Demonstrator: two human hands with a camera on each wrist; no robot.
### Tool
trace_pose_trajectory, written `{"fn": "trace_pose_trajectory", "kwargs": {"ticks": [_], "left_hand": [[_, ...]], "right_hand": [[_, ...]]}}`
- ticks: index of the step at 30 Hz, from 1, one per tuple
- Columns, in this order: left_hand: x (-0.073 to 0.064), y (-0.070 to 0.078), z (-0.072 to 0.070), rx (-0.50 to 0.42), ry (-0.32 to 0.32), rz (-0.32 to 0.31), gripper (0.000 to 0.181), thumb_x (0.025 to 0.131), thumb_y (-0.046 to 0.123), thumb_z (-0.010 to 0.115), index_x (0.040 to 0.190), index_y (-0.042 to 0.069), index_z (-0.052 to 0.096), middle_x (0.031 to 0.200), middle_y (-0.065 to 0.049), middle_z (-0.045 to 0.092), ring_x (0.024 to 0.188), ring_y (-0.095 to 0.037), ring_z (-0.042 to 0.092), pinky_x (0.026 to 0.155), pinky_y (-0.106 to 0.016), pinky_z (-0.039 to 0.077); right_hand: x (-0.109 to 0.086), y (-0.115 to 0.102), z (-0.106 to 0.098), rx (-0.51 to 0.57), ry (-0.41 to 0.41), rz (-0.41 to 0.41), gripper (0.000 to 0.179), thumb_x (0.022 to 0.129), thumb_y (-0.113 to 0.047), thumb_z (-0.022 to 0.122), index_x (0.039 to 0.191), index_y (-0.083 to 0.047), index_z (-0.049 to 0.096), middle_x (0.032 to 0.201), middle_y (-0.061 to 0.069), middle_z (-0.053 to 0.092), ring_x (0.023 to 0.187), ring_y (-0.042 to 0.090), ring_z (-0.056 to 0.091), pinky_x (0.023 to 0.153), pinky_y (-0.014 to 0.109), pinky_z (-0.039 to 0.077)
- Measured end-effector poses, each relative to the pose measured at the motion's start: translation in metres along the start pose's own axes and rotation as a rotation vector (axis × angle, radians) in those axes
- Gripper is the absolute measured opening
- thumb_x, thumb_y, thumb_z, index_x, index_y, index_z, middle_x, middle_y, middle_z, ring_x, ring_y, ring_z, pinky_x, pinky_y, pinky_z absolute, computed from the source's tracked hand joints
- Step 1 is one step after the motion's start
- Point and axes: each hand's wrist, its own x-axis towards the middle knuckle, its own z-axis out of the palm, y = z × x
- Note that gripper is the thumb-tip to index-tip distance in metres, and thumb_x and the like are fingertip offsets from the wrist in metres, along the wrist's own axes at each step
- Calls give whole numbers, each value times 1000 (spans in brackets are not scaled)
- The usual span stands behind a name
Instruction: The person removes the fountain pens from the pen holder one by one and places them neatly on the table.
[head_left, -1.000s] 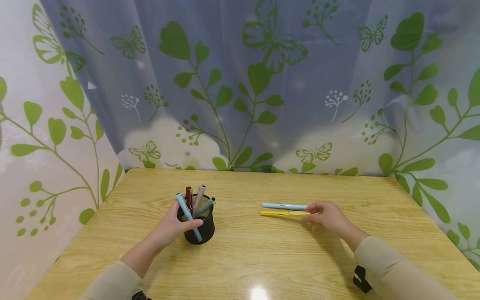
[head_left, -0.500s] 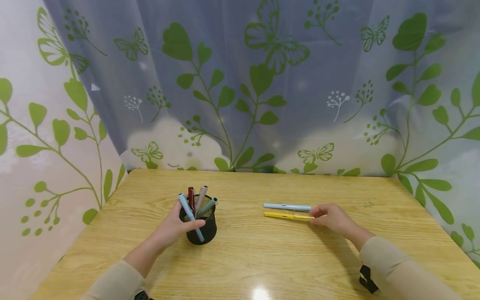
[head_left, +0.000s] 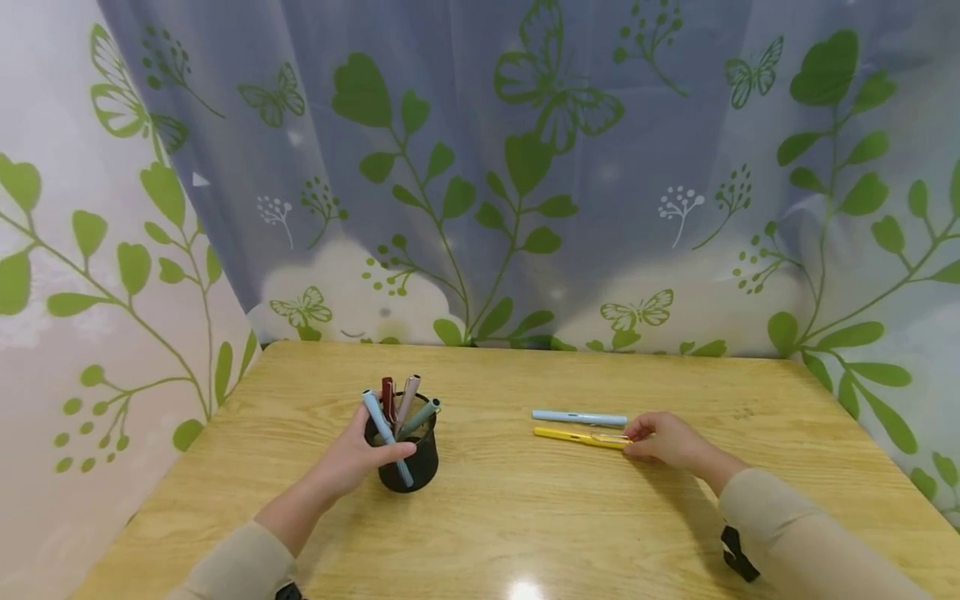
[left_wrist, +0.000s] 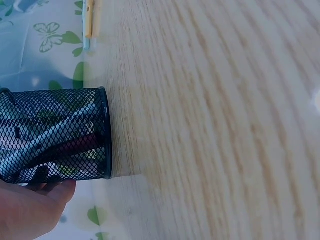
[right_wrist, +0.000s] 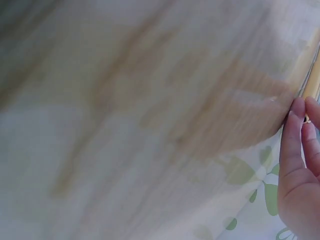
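My left hand (head_left: 351, 458) grips a black mesh pen holder (head_left: 422, 458) from its left side, with the thumb across the front near the rim. Several pens stand in it: a light blue pen (head_left: 378, 417), a dark red one (head_left: 387, 398), a pinkish-grey one (head_left: 408, 396) and a grey-green one (head_left: 420, 419). To the right, my right hand (head_left: 671, 440) pinches the right end of a yellow pen (head_left: 570, 435) between thumb and fingers. Just behind lies another light blue pen (head_left: 577, 417), roughly parallel. In the right wrist view the fingertips hide the end of the yellow pen (right_wrist: 312, 82).
The wooden table (head_left: 480, 517) runs back to a patterned curtain (head_left: 480, 167) with green leaves and butterflies. Similar fabric hangs on both sides. Between the pen holder and the two lying pens is a stretch of table.
My right hand has shifted slightly right along the yellow pen, uncovering the lying light blue pen's right end. The yellow pen's right end has swung toward me. My left hand keeps its grip.
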Motion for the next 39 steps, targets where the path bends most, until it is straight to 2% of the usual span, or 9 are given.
{"fn": "trace_pose_trajectory", "kwargs": {"ticks": [6,9,16,22,31,39], "left_hand": [[1,-2,0,-6,1,18,101,79,36,75,149,12,7,152,-21,8,138,-39,5,104,-59,19],[1,-2,0,0,-2,11,102,79,36,75,150,12,5,153,-21,7,138,-39,5,104,-59,19],[1,0,-1,-8,-6,43,95,79,34,75,147,12,12,150,-22,16,138,-39,9,103,-59,21],[2,-2,-1,-16,-16,19,100,80,34,75,149,12,5,153,-20,7,139,-37,3,104,-59,17],[2,-1,-1,-38,-17,29,90,81,30,74,146,14,15,151,-20,15,138,-37,8,103,-59,22],[1,-1,1,-22,-12,9,97,79,34,75,148,14,10,152,-20,10,138,-38,6,103,-60,20]], "right_hand": [[2,-1,2,29,-3,20,18,82,-5,70,93,6,60,85,5,58,72,13,55,61,26,48],[3,0,2,1,13,31,17,81,-6,71,91,5,61,83,3,59,72,12,54,62,26,47],[3,-1,3,46,20,89,20,83,-6,70,95,8,62,87,7,61,77,12,58,67,28,51],[1,-7,2,81,29,93,17,84,-3,68,94,9,61,86,8,61,76,13,60,67,29,52],[3,-9,3,69,39,115,16,85,-5,67,93,7,62,84,6,63,76,15,61,66,30,52],[3,-9,2,74,50,114,15,85,-4,67,92,8,61,80,6,65,72,13,62,63,29,52]]}}
